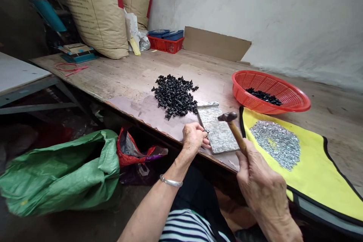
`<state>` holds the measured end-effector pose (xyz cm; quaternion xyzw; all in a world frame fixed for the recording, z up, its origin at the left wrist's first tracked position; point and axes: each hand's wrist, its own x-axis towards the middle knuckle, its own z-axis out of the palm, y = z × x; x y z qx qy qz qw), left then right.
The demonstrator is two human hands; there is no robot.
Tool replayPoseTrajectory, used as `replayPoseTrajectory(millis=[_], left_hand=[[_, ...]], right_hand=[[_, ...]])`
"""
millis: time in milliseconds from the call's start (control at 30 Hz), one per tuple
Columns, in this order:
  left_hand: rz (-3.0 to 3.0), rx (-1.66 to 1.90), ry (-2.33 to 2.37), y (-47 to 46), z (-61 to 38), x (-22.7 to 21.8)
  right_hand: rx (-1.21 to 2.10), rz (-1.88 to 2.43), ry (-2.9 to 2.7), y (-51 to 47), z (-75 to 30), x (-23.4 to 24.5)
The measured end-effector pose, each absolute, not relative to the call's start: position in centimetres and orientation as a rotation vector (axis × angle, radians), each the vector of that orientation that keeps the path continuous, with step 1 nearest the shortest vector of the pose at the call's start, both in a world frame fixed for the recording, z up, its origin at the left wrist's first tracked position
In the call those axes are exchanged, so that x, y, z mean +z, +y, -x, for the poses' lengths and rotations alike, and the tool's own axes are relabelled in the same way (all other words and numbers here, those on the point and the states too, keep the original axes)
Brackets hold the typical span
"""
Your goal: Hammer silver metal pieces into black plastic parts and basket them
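Note:
My right hand (pixel 259 177) is closed round the wooden handle of a small hammer (pixel 231 121), whose dark head hangs just above a grey stone slab (pixel 219 134) on the wooden table (pixel 119 75). At the slab's left edge my left hand (pixel 194 138) pinches a tiny dark piece against the stone. A heap of small black parts (pixel 175 96) lies just beyond the slab. To the right, a pile of small shiny metal pieces (pixel 275 143) rests on a yellow cloth (pixel 317 166).
A red basket (pixel 295 100) holding some black parts stands at the right. Big paper sacks (pixel 96 11), a red tray (pixel 165 44) with blue boxes and a cardboard sheet (pixel 215 43) line the back. Below the table's edge lie a green bag (pixel 56 174) and a red bag (pixel 133 153).

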<state>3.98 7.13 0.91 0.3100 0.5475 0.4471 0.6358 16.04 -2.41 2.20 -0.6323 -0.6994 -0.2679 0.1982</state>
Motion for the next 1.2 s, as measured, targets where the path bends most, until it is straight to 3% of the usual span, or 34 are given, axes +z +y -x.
replayPoseTrajectory(millis=[133,367,667,867,933,1067,1200], left_hand=[[-0.691,1.033,1.262,7.1,-4.0,1.0],[-0.684,1.086,1.196,6.8,-3.7,0.8],[-0.799,1.153,0.908,4.2,-2.2,1.1],[-0.839,1.078,0.771,3.4,-3.6,1.3],[-0.816,1.095,0.800,3.3,-3.8,1.1],[-0.802,1.137,0.893,3.3,-3.5,0.6],[-0.814,1.068,0.945,3.3,-3.2,0.5]], right_hand=[[-0.624,1.932,-2.000,-2.3,-15.7,1.4],[0.505,1.877,-1.784,0.2,-17.4,1.2],[0.455,1.824,-1.730,0.4,-16.9,3.9],[1.213,1.493,-1.434,2.5,-17.1,4.1],[1.129,1.466,-1.364,4.2,-18.9,5.1],[0.487,1.583,-1.268,8.3,-25.3,8.6],[0.292,1.754,-1.352,9.1,-29.2,8.6]])
